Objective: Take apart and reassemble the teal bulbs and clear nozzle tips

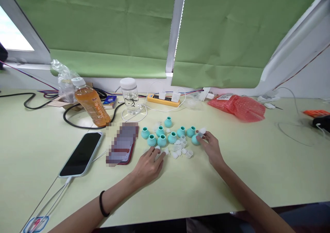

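Note:
Several small round teal bottles point(161, 140) with short open necks stand grouped on the table. Loose white, translucent plastic pieces point(189, 154), some shaped like little cups, lie in front of and among them. My right hand point(211, 147) pinches a white plastic cap point(201, 131) at the group's right end. Just below that cap is a teal bottle point(195, 140), its neck partly hidden by the fingers. My left hand point(148, 165) rests low over the table, fingers apart, with its tips at a small white piece point(166, 151); it holds nothing that I can see.
To the left lie a pale-cased phone point(81, 154) with a cable and a red-cased phone point(123, 143). Behind them stand an orange drink bottle point(91, 104) and a clear water bottle point(131, 97). A yellow power strip point(163, 101) and red bubble wrap point(237, 107) lie at the back.

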`<state>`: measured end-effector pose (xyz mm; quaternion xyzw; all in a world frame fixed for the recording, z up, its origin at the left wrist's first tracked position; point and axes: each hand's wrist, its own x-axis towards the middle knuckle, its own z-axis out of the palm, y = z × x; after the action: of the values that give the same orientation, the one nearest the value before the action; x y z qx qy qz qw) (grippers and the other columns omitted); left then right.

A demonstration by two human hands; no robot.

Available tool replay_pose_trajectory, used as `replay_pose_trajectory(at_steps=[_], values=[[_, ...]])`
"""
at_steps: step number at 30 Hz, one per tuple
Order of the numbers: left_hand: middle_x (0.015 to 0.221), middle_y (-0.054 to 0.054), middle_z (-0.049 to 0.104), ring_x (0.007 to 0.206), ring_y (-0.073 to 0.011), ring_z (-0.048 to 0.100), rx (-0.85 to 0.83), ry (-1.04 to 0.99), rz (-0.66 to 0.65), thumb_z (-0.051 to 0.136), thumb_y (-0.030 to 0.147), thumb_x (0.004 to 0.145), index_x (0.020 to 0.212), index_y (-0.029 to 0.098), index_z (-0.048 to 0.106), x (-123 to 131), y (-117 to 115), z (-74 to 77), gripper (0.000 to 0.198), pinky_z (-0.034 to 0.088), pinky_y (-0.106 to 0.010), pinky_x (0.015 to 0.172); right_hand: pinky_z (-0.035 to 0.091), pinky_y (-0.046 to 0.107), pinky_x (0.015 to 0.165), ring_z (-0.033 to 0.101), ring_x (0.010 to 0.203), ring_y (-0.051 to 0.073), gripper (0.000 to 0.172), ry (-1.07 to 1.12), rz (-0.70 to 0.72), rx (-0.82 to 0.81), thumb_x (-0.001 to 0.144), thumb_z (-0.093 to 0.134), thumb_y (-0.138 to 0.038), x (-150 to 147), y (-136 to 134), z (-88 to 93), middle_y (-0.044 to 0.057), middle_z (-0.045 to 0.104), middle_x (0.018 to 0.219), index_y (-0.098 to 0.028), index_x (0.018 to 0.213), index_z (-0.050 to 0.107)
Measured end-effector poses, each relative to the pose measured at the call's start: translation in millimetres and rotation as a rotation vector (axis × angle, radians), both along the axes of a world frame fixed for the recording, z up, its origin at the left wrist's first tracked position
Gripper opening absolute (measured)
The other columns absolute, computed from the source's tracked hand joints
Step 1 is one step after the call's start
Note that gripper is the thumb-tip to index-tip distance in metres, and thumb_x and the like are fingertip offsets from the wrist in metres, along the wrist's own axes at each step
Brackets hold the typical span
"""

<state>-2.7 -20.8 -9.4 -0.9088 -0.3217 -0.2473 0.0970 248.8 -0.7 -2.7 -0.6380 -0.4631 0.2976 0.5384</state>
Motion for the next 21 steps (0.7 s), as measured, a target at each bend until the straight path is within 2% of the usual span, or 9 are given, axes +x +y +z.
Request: replay_pose_trajectory(at_steps=[4, 7, 10, 12, 15, 17, 18, 21], values=[[0.107, -0.012, 0.046, 0.092, -0.0253, 0.042, -0.070, 0.027, -0.008, 0.043, 0.021, 0.077, 0.109, 0.018, 0.047, 5.4, -9.8, 6.8, 0.033, 0.041, -0.038, 0.071, 0.042, 0.031, 0.065, 0.049, 0.085, 0.020, 0.031, -0.004, 0.019, -0.024, 0.063, 0.058, -0.037, -3.0, 0.5, -5.2, 0.006, 0.055, 0.092, -0.018, 0.087, 0.052], [0.125, -0.008, 0.032, 0.107, -0.0307, 0.032, -0.112, 0.045, 0.033, 0.043, 0.030, 0.077, 0.116, 0.026, 0.042, 10.7, -15.9, 6.7, 0.038, 0.027, -0.051, 0.085, 0.042, 0.032, 0.066, 0.049, 0.087, 0.021, 0.037, -0.001, -0.031, -0.017, 0.061, 0.059, -0.037, -4.2, 0.6, -6.1, 0.006, 0.051, 0.097, -0.019, 0.091, 0.047], [0.131, -0.005, 0.027, 0.114, -0.0324, 0.023, -0.161, 0.069, 0.069, 0.040, 0.036, 0.078, 0.117, 0.026, 0.041, 13.4, -17.4, 3.1, 0.040, 0.018, -0.053, 0.090, 0.041, 0.035, 0.069, 0.047, 0.089, 0.021, 0.045, -0.063, -0.121, 0.036, 0.059, 0.061, -0.037, -7.0, -2.6, -2.8, 0.005, 0.045, 0.104, -0.022, 0.097, 0.041], [0.132, -0.005, 0.026, 0.116, -0.0322, 0.021, -0.179, 0.079, 0.082, 0.039, 0.037, 0.079, 0.117, 0.025, 0.041, 13.4, -16.7, 1.6, 0.040, 0.015, -0.053, 0.091, 0.040, 0.038, 0.072, 0.045, 0.092, 0.022, 0.047, -0.169, -0.185, 0.165, 0.061, 0.059, -0.035, -10.6, -8.5, 0.5, 0.006, 0.042, 0.109, -0.023, 0.100, 0.037], [0.133, -0.005, 0.024, 0.117, -0.0315, 0.020, -0.181, 0.086, 0.083, 0.039, 0.036, 0.079, 0.118, 0.024, 0.039, 12.2, -15.9, 1.9, 0.041, 0.015, -0.053, 0.092, 0.036, 0.040, 0.078, 0.042, 0.097, 0.023, 0.048, -0.416, -0.237, 0.543, 0.060, 0.061, -0.026, -18.3, -21.7, 3.9, 0.007, 0.040, 0.107, -0.024, 0.100, 0.034], [0.133, -0.005, 0.023, 0.117, -0.0317, 0.021, -0.180, 0.083, 0.093, 0.038, 0.036, 0.080, 0.119, 0.024, 0.038, 12.0, -16.0, 3.0, 0.041, 0.015, -0.053, 0.091, 0.035, 0.040, 0.077, 0.043, 0.094, 0.023, 0.043, -0.606, -0.151, 0.728, 0.058, 0.063, -0.020, -23.8, -30.1, 4.8, 0.006, 0.043, 0.100, -0.024, 0.094, 0.039], [0.134, -0.005, 0.023, 0.116, -0.0320, 0.021, -0.179, 0.081, 0.101, 0.038, 0.037, 0.080, 0.119, 0.024, 0.038, 12.3, -16.1, 3.6, 0.041, 0.016, -0.053, 0.091, 0.036, 0.040, 0.075, 0.045, 0.090, 0.023, 0.039, -0.695, -0.075, 0.747, 0.057, 0.062, -0.018, -26.2, -33.1, 5.1, 0.005, 0.046, 0.095, -0.024, 0.090, 0.041], [0.133, -0.005, 0.023, 0.116, -0.0327, 0.022, -0.177, 0.072, 0.131, 0.038, 0.036, 0.080, 0.117, 0.024, 0.041, 14.3, -16.2, 4.6, 0.039, 0.016, -0.054, 0.090, 0.036, 0.037, 0.070, 0.050, 0.079, 0.021, 0.027, -0.891, 0.127, 0.630, 0.060, 0.056, -0.017, -30.3, -36.2, 6.6, 0.005, 0.051, 0.085, -0.022, 0.085, 0.048]])
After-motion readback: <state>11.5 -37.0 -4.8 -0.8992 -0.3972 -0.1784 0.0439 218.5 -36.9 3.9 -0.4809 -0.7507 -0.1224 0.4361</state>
